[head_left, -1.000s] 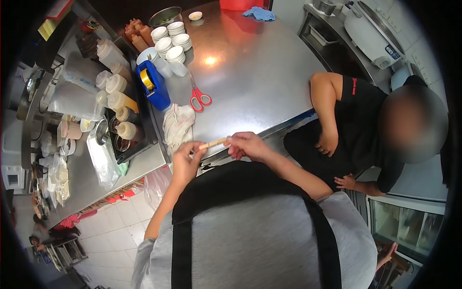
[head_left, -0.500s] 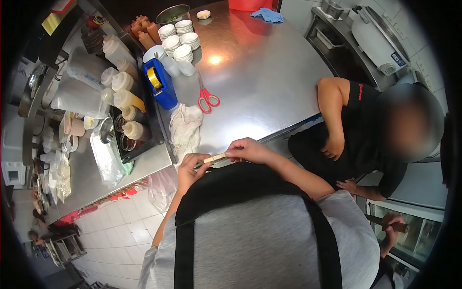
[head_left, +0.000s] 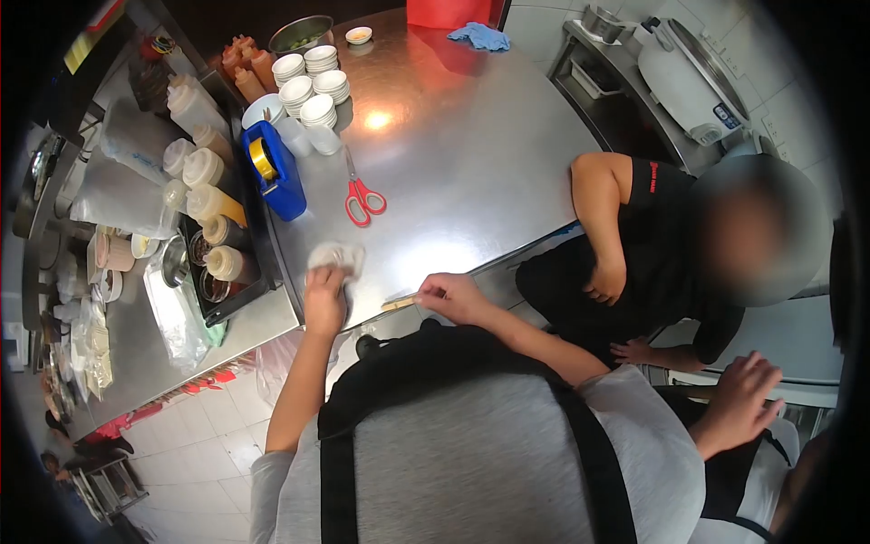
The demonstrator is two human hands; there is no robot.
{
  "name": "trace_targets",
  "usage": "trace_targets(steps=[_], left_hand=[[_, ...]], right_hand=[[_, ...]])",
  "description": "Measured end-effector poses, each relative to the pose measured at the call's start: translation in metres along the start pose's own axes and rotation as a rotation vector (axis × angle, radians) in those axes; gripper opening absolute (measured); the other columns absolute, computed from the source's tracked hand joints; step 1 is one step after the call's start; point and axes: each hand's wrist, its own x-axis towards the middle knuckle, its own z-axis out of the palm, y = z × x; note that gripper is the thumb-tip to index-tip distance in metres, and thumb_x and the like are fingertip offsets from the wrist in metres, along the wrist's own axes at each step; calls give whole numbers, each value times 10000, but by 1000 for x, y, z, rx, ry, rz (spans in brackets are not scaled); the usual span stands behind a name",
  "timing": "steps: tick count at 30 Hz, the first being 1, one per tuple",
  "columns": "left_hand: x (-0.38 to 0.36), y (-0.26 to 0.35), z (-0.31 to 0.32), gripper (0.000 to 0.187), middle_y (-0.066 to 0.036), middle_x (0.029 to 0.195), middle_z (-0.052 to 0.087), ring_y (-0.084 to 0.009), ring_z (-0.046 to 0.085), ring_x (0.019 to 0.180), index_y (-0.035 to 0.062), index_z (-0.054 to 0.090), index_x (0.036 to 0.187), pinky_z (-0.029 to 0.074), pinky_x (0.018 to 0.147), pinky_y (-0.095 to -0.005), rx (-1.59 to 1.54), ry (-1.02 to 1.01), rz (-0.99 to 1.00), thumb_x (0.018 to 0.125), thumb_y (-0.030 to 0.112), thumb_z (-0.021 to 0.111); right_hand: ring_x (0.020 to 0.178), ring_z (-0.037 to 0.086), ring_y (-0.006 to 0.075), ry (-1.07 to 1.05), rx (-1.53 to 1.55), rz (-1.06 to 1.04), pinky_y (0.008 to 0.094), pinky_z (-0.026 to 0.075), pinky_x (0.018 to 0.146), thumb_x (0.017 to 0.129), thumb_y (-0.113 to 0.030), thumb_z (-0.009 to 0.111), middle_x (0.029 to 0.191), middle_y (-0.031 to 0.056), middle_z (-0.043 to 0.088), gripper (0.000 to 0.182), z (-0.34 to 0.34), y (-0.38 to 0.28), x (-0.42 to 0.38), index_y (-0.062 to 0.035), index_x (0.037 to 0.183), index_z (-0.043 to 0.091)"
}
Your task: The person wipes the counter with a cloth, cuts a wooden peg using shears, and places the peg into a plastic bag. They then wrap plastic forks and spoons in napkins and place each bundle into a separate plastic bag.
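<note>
My left hand (head_left: 323,301) is closed on a crumpled white cloth (head_left: 349,257) at the front edge of the steel table (head_left: 471,177). Close by, my right hand (head_left: 453,297) pinches one end of a short, thin, pale wood-coloured strip (head_left: 399,304), which points left toward my other hand; its exact kind is not clear. Red-handled scissors (head_left: 364,201) lie farther in on the table. A blue tape dispenser (head_left: 277,172) with yellow tape stands left of them.
Stacks of small white dishes (head_left: 308,86) and sauce bottles (head_left: 216,204) stand at the left. A blue cloth (head_left: 480,36) lies at the back. A co-worker in a black shirt (head_left: 666,195) leans on the table's right side; another person's hand (head_left: 743,399) shows lower right.
My left hand has let go of the pale strip and moved left onto the white cloth, which is now bunched smaller. My right hand keeps the strip. The view has shifted slightly.
</note>
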Motion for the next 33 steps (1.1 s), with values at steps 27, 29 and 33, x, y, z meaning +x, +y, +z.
trace_targets(steps=[27,29,33], left_hand=[[-254,-34,-61,329,-133,1057,653,-260,638,860,78,637,1110,505,772,-353,-853,-503,-917,825,235,686],[-294,-67,-60,332,-134,1057,653,-258,639,858,78,636,1112,506,769,-351,-732,-530,-912,827,241,684],[-368,-135,-63,338,-135,1058,655,-253,641,855,77,635,1115,508,761,-348,-560,-574,-899,830,253,681]], right_hand=[[564,506,83,260,339,244,251,414,528,899,-264,605,623,-7,551,243,4,-19,72,-29,841,617],[570,528,88,203,609,351,247,427,527,916,-294,583,635,-17,547,260,15,-35,72,-43,854,611],[583,572,120,111,790,437,247,469,546,926,-359,545,652,-9,543,302,61,-61,52,-70,858,599]])
